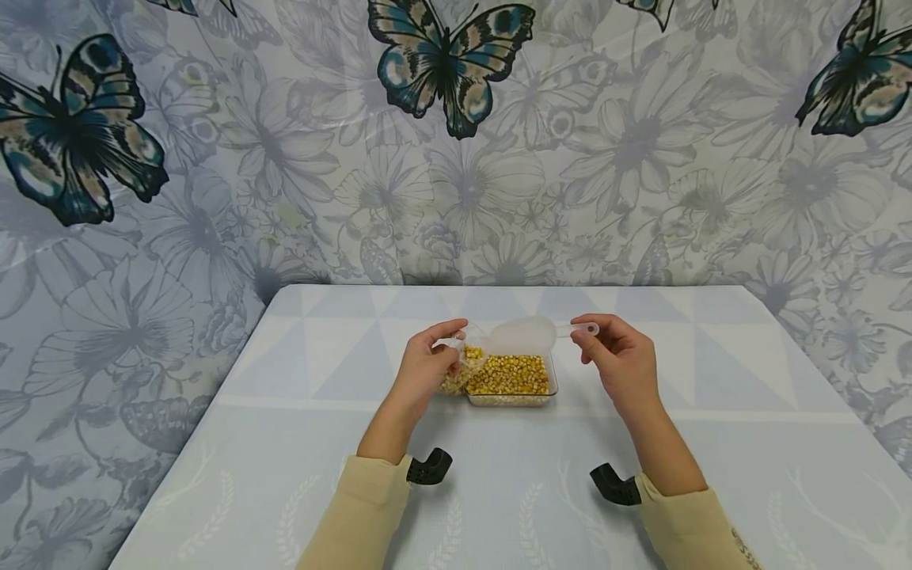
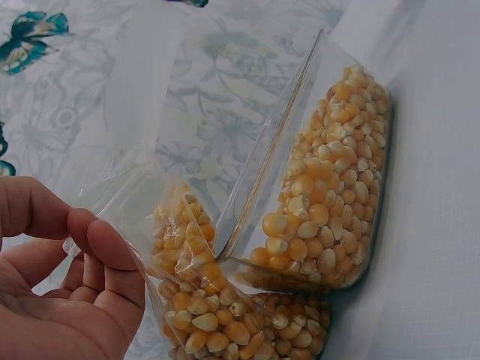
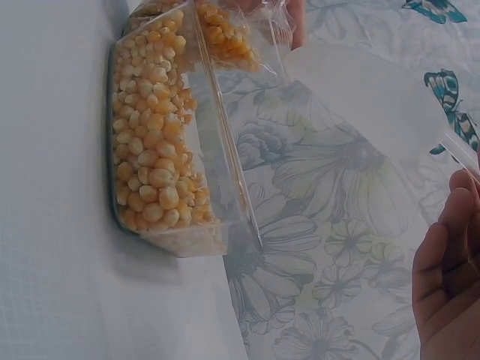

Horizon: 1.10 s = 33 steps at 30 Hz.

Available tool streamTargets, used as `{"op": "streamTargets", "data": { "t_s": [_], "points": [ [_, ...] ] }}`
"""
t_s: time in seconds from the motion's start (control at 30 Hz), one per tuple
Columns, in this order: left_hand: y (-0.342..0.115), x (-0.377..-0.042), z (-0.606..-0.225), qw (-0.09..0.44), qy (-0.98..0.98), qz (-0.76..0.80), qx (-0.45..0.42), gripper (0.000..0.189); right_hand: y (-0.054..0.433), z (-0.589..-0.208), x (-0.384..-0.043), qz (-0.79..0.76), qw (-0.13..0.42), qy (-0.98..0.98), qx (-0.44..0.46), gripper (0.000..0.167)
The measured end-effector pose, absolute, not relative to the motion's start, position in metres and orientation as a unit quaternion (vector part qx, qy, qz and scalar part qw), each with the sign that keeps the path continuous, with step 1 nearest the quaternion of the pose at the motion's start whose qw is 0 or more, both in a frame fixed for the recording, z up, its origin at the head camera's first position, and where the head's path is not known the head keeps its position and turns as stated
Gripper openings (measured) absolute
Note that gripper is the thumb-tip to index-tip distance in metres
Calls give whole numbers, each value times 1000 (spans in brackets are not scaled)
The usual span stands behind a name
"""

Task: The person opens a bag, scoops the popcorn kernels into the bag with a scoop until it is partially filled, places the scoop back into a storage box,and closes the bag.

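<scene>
A clear glass container (image 1: pixel 476 401) holds yellow corn kernels (image 1: pixel 509 375). Just left of it sits a clear plastic bag (image 2: pixel 150 195), with more kernels (image 2: pixel 217 322) bulging in its lower part. My left hand (image 1: pixel 420 366) pinches the top of this bag between thumb and fingers. A whitish translucent scoop (image 1: pixel 523 336) hangs above the container's far side, its bowl toward the bag opening. By the end of its handle (image 1: pixel 580 328), my right hand (image 1: pixel 621 360) holds the scoop. In the right wrist view the scoop bowl (image 3: pixel 367 90) shows no kernels, and its tip reaches the bag.
The white and pale blue patterned table (image 1: pixel 342 348) extends to a far edge against a wall covering with flowers and butterflies (image 1: pixel 449 59). Black curved wrist mounts (image 1: pixel 430 467) stick out from both beige sleeves (image 1: pixel 363 507).
</scene>
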<state>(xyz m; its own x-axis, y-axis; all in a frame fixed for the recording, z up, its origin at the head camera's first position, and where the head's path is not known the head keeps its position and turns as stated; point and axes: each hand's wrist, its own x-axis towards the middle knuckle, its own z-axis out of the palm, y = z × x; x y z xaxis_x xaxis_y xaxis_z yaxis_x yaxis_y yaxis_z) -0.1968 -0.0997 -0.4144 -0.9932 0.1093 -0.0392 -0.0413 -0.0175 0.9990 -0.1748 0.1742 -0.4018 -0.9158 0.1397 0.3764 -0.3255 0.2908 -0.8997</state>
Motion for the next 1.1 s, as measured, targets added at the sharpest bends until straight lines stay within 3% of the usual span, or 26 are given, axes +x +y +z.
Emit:
{"op": "streamTargets", "data": {
  "t_s": [0.8,1.1],
  "points": [
    [-100,-197,-415,53,702,710,24,54,180,-404,-180,626,219,-746,66,19],
    [-100,-198,-417,45,701,712,28,55,186,-421,-188,643,172,-745,54,25]
  ]
}}
